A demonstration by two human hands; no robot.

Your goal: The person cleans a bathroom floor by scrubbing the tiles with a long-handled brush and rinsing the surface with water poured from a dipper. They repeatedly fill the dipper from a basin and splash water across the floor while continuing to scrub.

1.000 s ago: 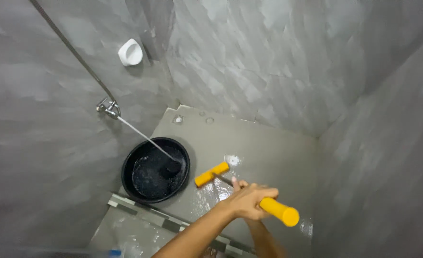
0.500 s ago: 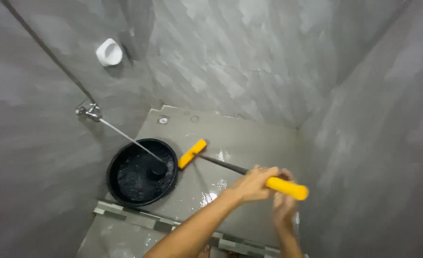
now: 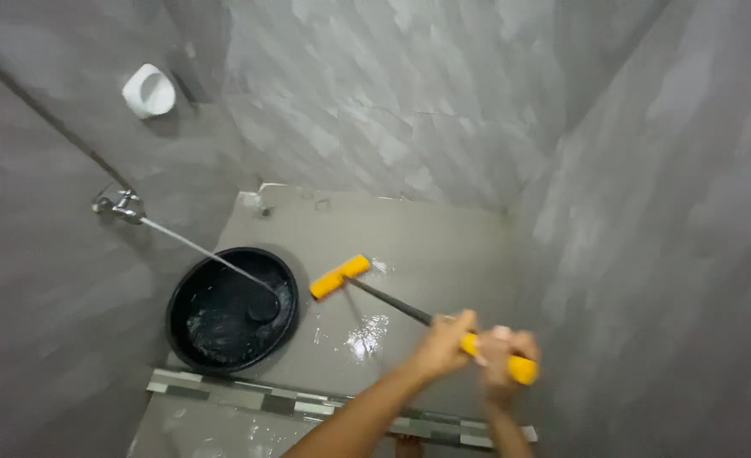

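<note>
Brush head (image 3: 340,277) pulled back, r. hand (image 3: 502,360) regripped

Long-handled brush (image 3: 409,309): yellow head lying on wet floor well ahead of the fingers (image 3: 452,332), dark shaft slanting up-right into them, yellow grip sitting within both fists, its end protruding just beyond.

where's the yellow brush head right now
In the head view the yellow brush head sits on the wet grey floor near the middle, just right of the black basin that the tap is filling.
</note>
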